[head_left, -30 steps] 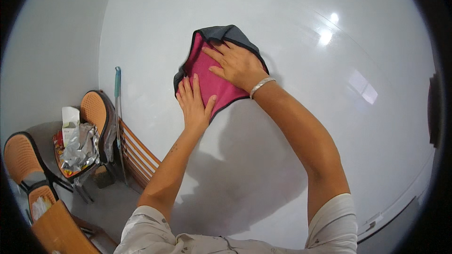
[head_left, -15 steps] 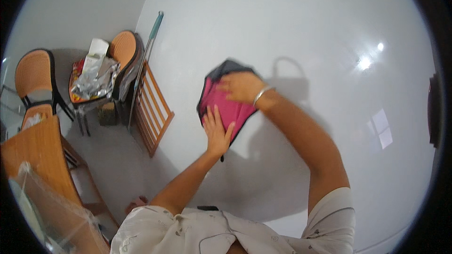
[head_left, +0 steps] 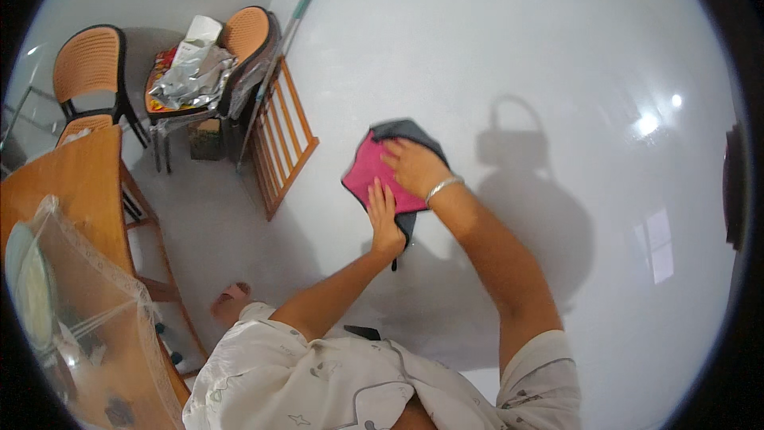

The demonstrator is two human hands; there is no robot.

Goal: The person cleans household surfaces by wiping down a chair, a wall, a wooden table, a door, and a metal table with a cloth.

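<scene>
A pink cloth with a grey reverse and dark edging lies under both of my hands, over a glossy white surface. Grey shows along its top edge, where it turns over, and at a lower corner near my left wrist. My left hand rests on the lower part, fingers stretched upward and its thumb out of sight. On the upper right part lies my right hand, fingers spread across the pink side, a silver bangle at the wrist. A small dark loop hangs below the cloth.
To the left stand chairs with orange woven backs, one loaded with silvery packaging. A slatted wooden rack and a green-handled pole lean nearby. A wooden table bears a mesh food cover.
The view has shifted, with the furniture sitting higher and further right. My hands are closer together on the cloth. More of its pink side shows at left, and a grey corner appears below.
</scene>
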